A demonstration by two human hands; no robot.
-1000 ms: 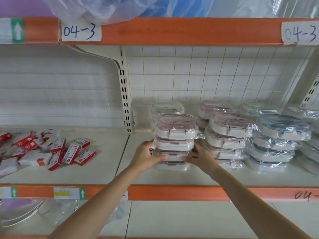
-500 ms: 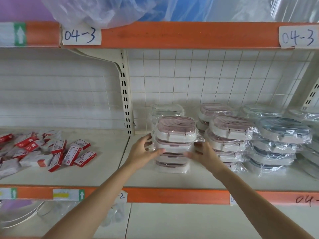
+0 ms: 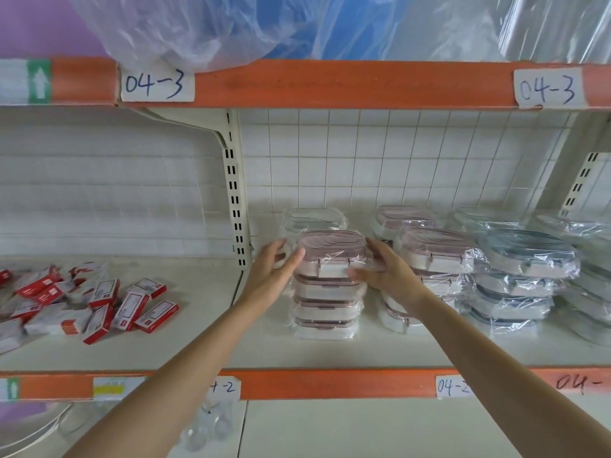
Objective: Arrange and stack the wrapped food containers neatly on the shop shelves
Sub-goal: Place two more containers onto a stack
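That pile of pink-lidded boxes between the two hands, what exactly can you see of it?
The pink stack is four flat, rounded white containers with dusty-pink lids and side clips, each sealed in clear crinkled wrap. It stands upright and fairly even on the shelf, in front of a clear-lidded container and left of another pink pile. The left hand touches the top box's left end, and the right hand lies against its right front, fingers straight.

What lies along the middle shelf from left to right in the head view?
Loose pile of small red-and-white boxes → left hand → stack of pink-lidded plastic-wrapped containers → right hand → second pink-lidded wrapped stack → stack of grey-blue-lidded wrapped containers.
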